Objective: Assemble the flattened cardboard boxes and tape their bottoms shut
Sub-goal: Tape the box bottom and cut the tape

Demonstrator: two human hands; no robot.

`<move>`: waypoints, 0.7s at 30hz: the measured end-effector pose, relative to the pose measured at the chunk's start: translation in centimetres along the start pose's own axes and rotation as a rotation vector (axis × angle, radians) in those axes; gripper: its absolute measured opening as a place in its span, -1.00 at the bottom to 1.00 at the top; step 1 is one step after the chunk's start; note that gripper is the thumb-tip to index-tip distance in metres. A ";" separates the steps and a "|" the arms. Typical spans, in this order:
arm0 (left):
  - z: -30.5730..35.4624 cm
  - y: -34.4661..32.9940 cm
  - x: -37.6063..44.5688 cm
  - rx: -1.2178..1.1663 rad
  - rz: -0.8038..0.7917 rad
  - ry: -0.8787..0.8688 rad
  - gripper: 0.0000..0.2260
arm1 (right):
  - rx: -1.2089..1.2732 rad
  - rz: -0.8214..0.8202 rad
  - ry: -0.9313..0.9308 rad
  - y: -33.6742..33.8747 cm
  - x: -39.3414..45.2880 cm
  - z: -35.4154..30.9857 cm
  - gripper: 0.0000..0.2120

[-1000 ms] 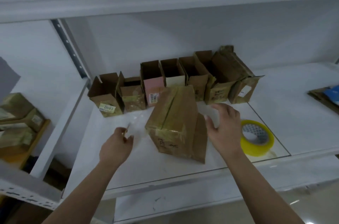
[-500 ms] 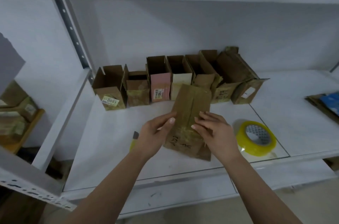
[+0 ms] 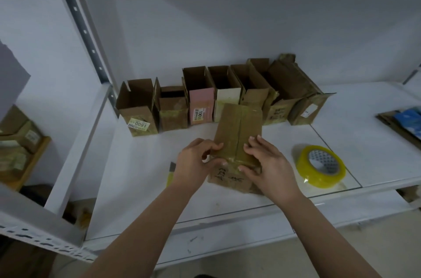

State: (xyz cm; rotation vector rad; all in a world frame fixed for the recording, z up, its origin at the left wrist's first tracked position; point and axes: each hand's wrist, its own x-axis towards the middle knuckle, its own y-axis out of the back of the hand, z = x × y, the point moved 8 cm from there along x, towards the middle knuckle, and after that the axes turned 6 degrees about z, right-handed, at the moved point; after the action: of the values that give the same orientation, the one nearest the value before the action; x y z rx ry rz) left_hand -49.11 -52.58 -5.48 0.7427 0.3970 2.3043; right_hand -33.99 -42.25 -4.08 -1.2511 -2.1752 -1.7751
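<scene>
A brown cardboard box (image 3: 239,127) stands bottom-up on the white shelf (image 3: 141,186), with glossy tape along its centre seam and down its near face. My left hand (image 3: 193,163) grips the box's near left corner, thumb on the near face. My right hand (image 3: 268,163) holds the near right edge, fingers on the taped top and thumb pressing the tape end on the near face. A roll of yellow-tinted clear tape (image 3: 321,165) lies flat to the right of my right hand.
A row of several assembled open-topped boxes (image 3: 139,109) lines the back of the shelf. A small dark and yellow object (image 3: 171,173) lies by my left wrist. Flat cardboard with something blue (image 3: 405,121) sits at far right. More boxes (image 3: 18,141) sit lower left.
The box went from lying tilted between my apart hands to standing bottom-up. Both hands closed in on its near end and now hold it.
</scene>
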 end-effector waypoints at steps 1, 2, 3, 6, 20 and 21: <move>0.1 0.0 -0.1 0.001 0.010 -0.005 -0.68 | -0.019 0.008 -0.014 0.0 0.0 -0.2 -0.50; 0.2 0.0 -0.3 -0.001 0.017 0.003 -0.67 | -0.041 0.014 -0.023 0.0 0.0 -0.4 -0.51; 0.1 0.0 -0.4 -0.013 0.015 0.029 -0.65 | -0.055 0.015 -0.031 0.0 0.0 -0.4 -0.52; -0.8 0.5 -1.7 -0.109 0.035 0.195 -0.46 | -0.058 -0.016 -0.058 0.1 0.0 -0.2 -0.49; -1.8 1.4 -2.3 -0.006 0.147 0.139 -0.89 | 0.008 -0.109 -0.227 0.4 0.3 0.0 -0.46; -1.9 1.4 -2.3 -0.013 0.129 0.149 -0.89 | 0.009 -0.116 -0.233 0.3 0.3 0.0 -0.46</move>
State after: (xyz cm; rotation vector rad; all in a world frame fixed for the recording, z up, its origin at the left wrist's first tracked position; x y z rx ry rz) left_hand -49.53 -55.28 -7.24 0.6081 0.4109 2.4907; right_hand -33.98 -42.13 -3.66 -1.4226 -2.4224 -1.7354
